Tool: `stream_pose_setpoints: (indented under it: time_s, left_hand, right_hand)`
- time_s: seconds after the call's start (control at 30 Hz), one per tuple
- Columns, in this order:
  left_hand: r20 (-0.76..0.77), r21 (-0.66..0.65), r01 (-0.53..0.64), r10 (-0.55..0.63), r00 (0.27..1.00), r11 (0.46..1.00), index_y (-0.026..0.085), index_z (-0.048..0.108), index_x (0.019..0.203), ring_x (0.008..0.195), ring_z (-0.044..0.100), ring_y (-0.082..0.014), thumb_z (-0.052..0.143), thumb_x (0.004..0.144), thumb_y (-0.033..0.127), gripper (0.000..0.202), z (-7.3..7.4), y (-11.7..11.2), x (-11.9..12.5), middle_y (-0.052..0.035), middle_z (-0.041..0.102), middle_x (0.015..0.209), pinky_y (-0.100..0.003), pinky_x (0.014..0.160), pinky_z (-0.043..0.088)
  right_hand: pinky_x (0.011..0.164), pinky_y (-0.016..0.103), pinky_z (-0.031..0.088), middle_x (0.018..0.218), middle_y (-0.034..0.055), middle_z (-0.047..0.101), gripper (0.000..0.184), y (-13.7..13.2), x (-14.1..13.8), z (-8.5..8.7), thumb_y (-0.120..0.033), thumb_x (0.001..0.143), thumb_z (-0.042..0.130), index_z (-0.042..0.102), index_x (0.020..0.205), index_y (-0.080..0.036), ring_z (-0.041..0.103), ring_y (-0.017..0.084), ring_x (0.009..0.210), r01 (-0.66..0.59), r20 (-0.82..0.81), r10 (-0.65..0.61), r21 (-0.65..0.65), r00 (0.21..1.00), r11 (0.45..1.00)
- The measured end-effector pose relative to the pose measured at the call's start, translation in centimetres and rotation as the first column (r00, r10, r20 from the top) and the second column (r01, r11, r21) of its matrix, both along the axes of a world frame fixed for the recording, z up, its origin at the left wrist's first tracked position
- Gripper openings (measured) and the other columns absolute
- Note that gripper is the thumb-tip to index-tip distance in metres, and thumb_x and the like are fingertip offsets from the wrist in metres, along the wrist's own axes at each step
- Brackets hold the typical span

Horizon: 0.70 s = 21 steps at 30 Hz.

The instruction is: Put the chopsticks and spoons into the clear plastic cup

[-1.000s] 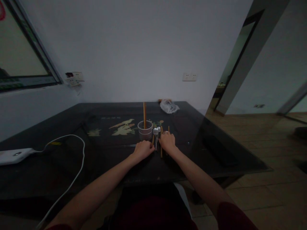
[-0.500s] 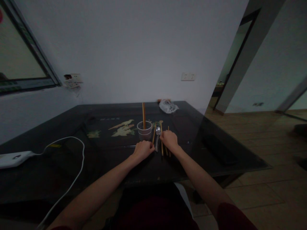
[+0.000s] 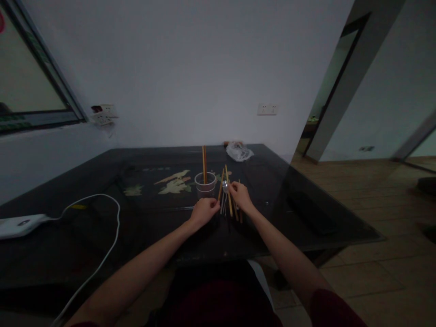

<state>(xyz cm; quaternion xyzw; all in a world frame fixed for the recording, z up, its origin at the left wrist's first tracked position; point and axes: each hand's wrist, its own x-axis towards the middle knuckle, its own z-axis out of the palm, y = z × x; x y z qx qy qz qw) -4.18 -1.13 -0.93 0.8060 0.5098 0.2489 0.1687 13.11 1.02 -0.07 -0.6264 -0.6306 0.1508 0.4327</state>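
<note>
My left hand [image 3: 205,210] is closed on the lower part of a chopstick [image 3: 221,185], which slants up and away from it. My right hand [image 3: 240,194] pinches another chopstick [image 3: 229,193], raised a little off the table, its far tip near the first one's. Between the two sticks a metal spoon [image 3: 225,184] lies on the table, its handle toward me. Several more chopsticks [image 3: 241,216] lie under and beside my right hand. Just beyond my left hand stands a clear plastic cup [image 3: 205,187] with upright chopsticks [image 3: 204,164] in it.
A crumpled clear plastic bag [image 3: 239,151] lies at the dark table's [image 3: 150,247] back edge by the wall. On the left are a white power strip [image 3: 22,226] and its looping cable [image 3: 118,218]. A dark flat object [image 3: 311,213] lies on the right.
My right hand has lifted its chopstick and tilted the far tip leftward, toward the one in my left hand. My left hand's chopstick has tipped up slightly.
</note>
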Motion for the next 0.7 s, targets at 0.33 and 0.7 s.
stream_pose_setpoints:
  time_s: [0.33, 0.7]
  left_hand:
    - [0.359, -0.098, 0.208, -0.160, 0.919, 0.973, 0.013, 0.060, 0.067, 0.045, 0.045, -0.0083, 0.039, 0.089, 0.044, 0.043, -0.1, -0.3, 0.2, 0.0015, 0.057, 0.053, -0.020, 0.048, 0.032]
    - [0.356, -0.070, 0.241, -0.201, 0.912, 0.968, 0.014, 0.061, 0.073, 0.043, 0.049, -0.0082, 0.046, 0.086, 0.039, 0.032, -0.2, -0.4, 0.3, 0.0026, 0.056, 0.054, -0.018, 0.046, 0.035]
  right_hand:
    - [0.034, 0.021, 0.031, 0.046, -0.0046, 0.052, 0.041, 0.4, -0.7, -0.8, -0.062, 0.071, 0.054, 0.046, 0.067, -0.021, 0.049, 0.012, 0.035, -0.216, -0.575, 0.192, 0.026, 0.796, 0.976]
    - [0.040, 0.021, 0.047, 0.056, -0.0034, 0.062, 0.036, -0.6, -1.0, 0.3, -0.048, 0.067, 0.068, 0.047, 0.079, -0.021, 0.058, 0.012, 0.045, -0.305, -0.742, 0.252, 0.067, 0.622, 0.950]
